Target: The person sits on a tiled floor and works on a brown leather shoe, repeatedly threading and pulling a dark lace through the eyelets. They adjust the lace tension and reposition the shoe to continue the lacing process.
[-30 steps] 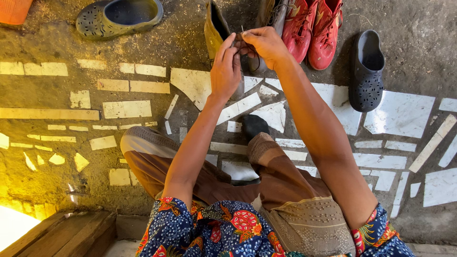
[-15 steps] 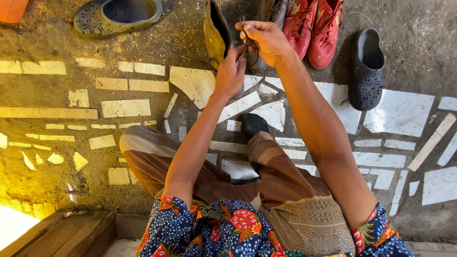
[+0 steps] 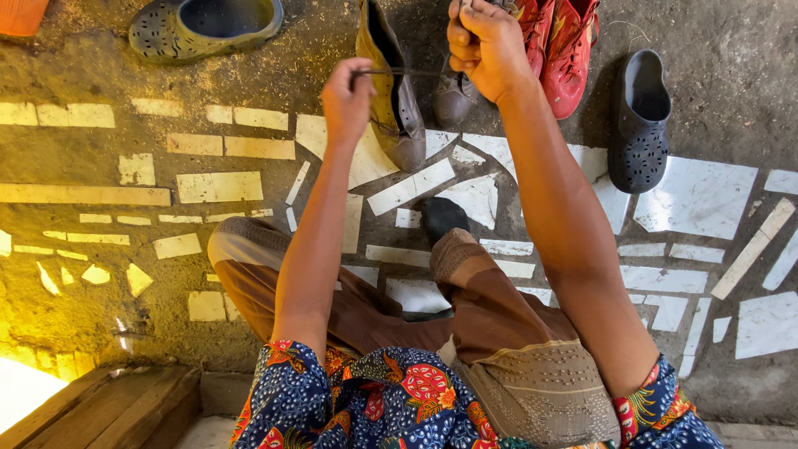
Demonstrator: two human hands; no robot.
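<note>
My left hand (image 3: 347, 96) is raised in front of me and pinches one end of a thin dark thread (image 3: 399, 73). The thread runs taut to my right hand (image 3: 486, 46), which is closed around its other end near the top of the view. Behind the thread lies a worn olive-brown leather shoe (image 3: 391, 91) on the ground. A second grey-brown shoe (image 3: 455, 98) sits just under my right hand. My knees in brown trousers (image 3: 465, 291) fill the lower middle.
A pair of red sneakers (image 3: 565, 50) lies at the top right beside a dark perforated clog (image 3: 640, 125). A grey-green clog (image 3: 208, 25) rests at the top left. The concrete floor carries white tile shards (image 3: 216, 187). A wooden plank (image 3: 108, 407) is at the lower left.
Both hands were together at the shoe's opening. My left hand has drawn away to the left, stretching the thread taut between the hands.
</note>
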